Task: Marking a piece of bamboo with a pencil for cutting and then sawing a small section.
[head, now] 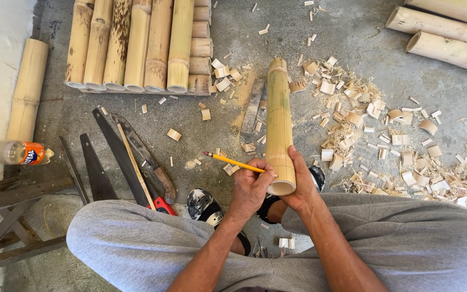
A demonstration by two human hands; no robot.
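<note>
- Two hands work on one bamboo piece: the right hand wraps around its near end and holds it firmly, while the left hand pinches a yellow pencil with the fingers closed on it, the tip touching the bamboo close to the open end.
- The bamboo piece lies lengthwise away from the person, its far end resting on the concrete floor and its near end lifted between the knees. I think it can roll under the pencil, because it is round and only one hand keeps it; then the line comes crooked.
- The pencil is held far back from the tip, so in my judgement the tip can slip on the smooth green skin.
- Just to the left of the feet lie several saw blades and a saw with a red handle. A knee or a hand moving sideways could touch the teeth.
- Many shavings and small chips cover the floor on the right; the far end may slide on them.
- A plastic bottle lies at the left edge, well apart, beside stacked bamboo poles; it seems no danger.
</note>
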